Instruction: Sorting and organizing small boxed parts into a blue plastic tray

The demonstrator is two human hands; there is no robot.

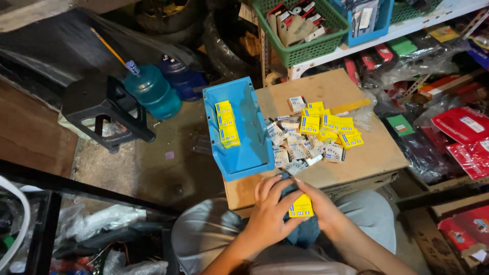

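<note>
A small yellow box (301,207), rectangular and of printed card, is held over the lap between both hands, just below the near edge of a cardboard carton serving as a counter (372,155). The left hand (269,209) is curled around the box's left side, fingers bent over a fold of dark blue cloth (304,231) bunched beneath it. The right hand (320,203) is closed on the box from the right and above, thumb and fingers pressed to its edges.

On the flat brown top of the counter, a loose heap of small boxes (310,140) is seen, glossy yellow ones mixed with paler, grey-white ones, tumbled at all angles. Just beside the heap, at the counter's left edge, an open blue plastic bin (244,147) with smooth, sloped walls is set; a neat row of yellow boxes (226,124) is stacked along its left inner wall.

On the rough concrete floor to the left, a teal water jug (153,90), rounded and translucent, is stood near a black plastic stool (104,109). Above the counter, a white shelf (407,25) carries a green mesh basket (305,48) filled with card packets. Crinkled plastic-wrapped red packages (461,125) are piled to the right.
</note>
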